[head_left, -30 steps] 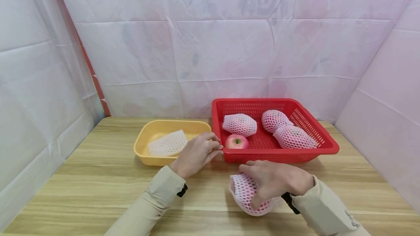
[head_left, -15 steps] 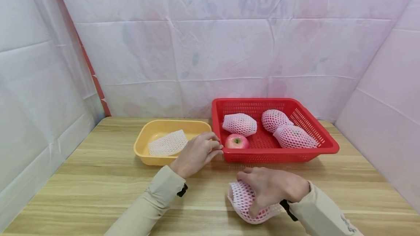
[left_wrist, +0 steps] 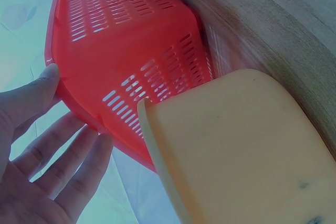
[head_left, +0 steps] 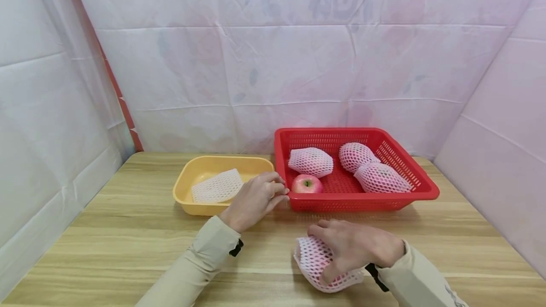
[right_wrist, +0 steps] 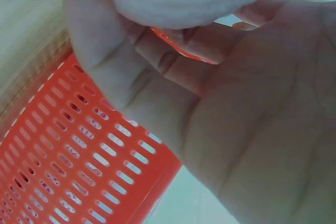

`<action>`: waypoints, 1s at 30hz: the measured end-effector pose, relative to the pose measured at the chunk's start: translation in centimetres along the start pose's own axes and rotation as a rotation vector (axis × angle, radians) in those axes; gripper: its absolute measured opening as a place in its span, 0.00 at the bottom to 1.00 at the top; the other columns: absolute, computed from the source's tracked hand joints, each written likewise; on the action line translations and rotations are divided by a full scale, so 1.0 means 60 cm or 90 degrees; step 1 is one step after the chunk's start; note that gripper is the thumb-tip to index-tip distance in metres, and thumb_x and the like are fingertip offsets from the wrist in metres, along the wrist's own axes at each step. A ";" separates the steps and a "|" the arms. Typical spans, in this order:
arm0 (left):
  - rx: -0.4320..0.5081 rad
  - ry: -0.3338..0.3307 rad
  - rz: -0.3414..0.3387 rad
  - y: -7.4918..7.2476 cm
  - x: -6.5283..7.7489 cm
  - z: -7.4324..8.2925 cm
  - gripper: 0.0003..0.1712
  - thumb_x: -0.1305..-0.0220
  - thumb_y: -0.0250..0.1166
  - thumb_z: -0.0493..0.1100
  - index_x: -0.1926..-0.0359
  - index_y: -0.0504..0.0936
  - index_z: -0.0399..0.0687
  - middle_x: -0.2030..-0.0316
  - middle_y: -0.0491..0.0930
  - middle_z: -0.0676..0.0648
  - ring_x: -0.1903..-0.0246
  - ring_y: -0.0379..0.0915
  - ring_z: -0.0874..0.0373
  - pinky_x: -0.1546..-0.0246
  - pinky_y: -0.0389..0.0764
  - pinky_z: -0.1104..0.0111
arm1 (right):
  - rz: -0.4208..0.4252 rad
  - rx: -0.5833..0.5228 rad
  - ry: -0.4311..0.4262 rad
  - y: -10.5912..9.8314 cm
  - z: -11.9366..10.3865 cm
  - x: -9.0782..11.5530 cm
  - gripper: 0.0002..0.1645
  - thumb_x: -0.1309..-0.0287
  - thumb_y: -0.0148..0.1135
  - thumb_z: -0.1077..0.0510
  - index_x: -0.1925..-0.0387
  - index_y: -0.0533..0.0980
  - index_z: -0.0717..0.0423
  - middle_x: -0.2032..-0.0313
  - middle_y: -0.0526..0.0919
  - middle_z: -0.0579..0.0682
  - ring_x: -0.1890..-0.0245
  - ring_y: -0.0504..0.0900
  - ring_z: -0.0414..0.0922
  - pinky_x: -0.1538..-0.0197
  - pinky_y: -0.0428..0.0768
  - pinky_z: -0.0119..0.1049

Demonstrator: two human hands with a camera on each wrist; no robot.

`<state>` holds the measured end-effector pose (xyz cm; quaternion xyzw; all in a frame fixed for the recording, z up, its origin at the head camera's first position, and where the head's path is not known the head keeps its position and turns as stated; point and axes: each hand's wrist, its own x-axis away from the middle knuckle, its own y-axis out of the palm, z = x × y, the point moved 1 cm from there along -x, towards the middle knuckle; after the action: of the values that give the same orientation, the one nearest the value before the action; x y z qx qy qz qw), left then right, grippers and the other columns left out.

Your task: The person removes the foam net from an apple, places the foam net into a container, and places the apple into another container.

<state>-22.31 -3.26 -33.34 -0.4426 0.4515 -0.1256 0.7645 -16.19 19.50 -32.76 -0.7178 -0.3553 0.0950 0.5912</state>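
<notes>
My right hand (head_left: 358, 243) grips an apple in a pink-white foam net (head_left: 312, 258) from above, low over the wooden table in front of the red basket (head_left: 358, 196). In the right wrist view my thumb and fingers curl round the foam net (right_wrist: 184, 1), with red skin showing through its holes. My left hand (head_left: 256, 200) rests its fingertips at the basket's front left corner. The left wrist view has the thumb touching the basket rim (left_wrist: 79, 106) and the other fingers loosely extended beside it. A bare apple (head_left: 307, 184) sits in that corner of the basket.
Three netted apples, one a netted apple at left (head_left: 311, 162), lie farther back in the basket. Left of it stands a yellow tray (head_left: 184, 196) holding a flat white foam net (head_left: 217, 186). White cloth (head_left: 239, 75) walls the table (head_left: 119, 250) on three sides.
My right hand has shifted slightly toward the table's near edge with the netted apple. The left hand stays at the basket corner.
</notes>
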 end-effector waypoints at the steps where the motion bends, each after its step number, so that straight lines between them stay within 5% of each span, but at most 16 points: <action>1: 0.001 -0.001 0.000 0.000 0.000 0.000 0.09 0.43 0.77 0.41 0.63 0.90 0.43 0.63 0.82 0.48 0.63 0.78 0.56 0.59 0.83 0.68 | -0.001 -0.003 -0.001 0.000 0.000 0.000 0.42 0.65 0.78 0.42 0.45 0.73 0.46 0.50 0.76 0.45 0.53 0.76 0.44 0.50 0.79 0.44; 21: -0.021 -0.016 -0.015 0.001 0.004 0.005 0.13 0.42 0.77 0.42 0.57 0.89 0.43 0.59 0.82 0.48 0.61 0.78 0.56 0.56 0.83 0.67 | 0.014 0.024 0.005 0.001 0.000 0.009 0.43 0.59 0.77 0.35 0.42 0.74 0.47 0.47 0.78 0.48 0.49 0.79 0.48 0.47 0.79 0.52; 30: -0.026 0.057 0.027 -0.001 0.011 0.023 0.22 0.38 0.75 0.42 0.46 0.83 0.40 0.54 0.81 0.46 0.57 0.78 0.55 0.54 0.82 0.68 | 0.001 -0.025 0.040 -0.010 0.007 0.019 0.48 0.52 0.75 0.33 0.35 0.73 0.54 0.38 0.75 0.57 0.39 0.75 0.59 0.40 0.73 0.64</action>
<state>-20.82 -2.94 -33.41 -0.4424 0.4969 -0.1194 0.7370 -15.80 20.57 -32.00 -0.7322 -0.3381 0.0658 0.5876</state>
